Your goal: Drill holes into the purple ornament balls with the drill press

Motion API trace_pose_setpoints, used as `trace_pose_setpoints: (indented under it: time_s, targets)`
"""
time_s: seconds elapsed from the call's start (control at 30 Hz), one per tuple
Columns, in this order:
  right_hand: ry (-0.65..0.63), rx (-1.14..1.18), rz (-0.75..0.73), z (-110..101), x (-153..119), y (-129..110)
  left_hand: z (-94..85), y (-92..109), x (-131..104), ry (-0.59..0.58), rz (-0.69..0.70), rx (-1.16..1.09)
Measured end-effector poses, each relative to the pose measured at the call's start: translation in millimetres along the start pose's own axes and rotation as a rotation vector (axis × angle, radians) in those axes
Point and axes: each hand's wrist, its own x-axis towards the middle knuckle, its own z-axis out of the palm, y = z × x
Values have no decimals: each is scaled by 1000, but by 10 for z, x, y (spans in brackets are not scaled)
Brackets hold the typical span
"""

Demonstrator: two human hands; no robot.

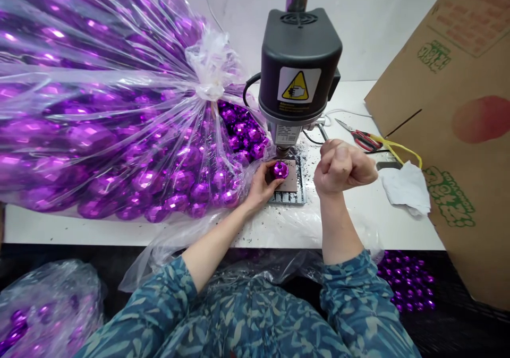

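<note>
My left hand (263,184) pinches a shiny purple faceted ball (281,170) between thumb and fingers. The ball, which shows a small hole on top, rests on a flat board (292,180) over the slotted metal base (299,197) of a bench drill press. Directly above it is the black drill press head (299,63) with a yellow warning label; its chuck (282,150) is just over the ball. My right hand (343,168) is closed in a fist around the drill press lever (322,130), whose far end is hidden in the fingers.
A big clear bag of purple balls (119,135) fills the left, with loose balls (243,129) behind its knot. Scissors (360,136), a white cloth (407,188) and a cardboard box (458,135) are at right. More balls (410,281) lie below the table (99,231). Dark shavings surround the base.
</note>
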Motion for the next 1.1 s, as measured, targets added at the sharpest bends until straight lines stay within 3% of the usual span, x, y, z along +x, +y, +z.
trace_pose_setpoints:
  time_s: [0.17,0.3,0.4,0.47,0.57,0.67,0.7,0.77,0.83,0.9,0.97,1.07,1.1]
  targets:
    - [16,-43,64,80,123,-71,4,-3,18,4,10,7]
    - [56,-104,278,299,485,-88,-4,30,22,17,37,33]
    - [35,-153,351,422,693,-18,-74,142,-169,74,158,135]
    - [41,-177,330,457,746,42,-182,234,-444,40,314,218]
    - [54,-119,296,463,739,99,-433,306,-1010,-155,577,284]
    - [71,-75,310,456,712,93,-710,237,-1558,-540,771,408]
    - [69,-77,325,452,706,81,-787,192,-1700,-693,759,506]
    - [51,-106,354,439,693,58,-898,106,-1902,-908,600,711]
    - [27,-146,371,422,678,42,-945,71,-2005,-991,360,854]
    - [18,-167,387,404,661,36,-940,119,-2017,-983,243,876]
    - [29,-157,387,388,647,37,-902,251,-1911,-897,375,774]
    - [34,-139,367,372,636,44,-817,525,-1420,-588,703,548]
    - [32,-145,366,369,634,47,-786,607,-1158,-442,711,525]
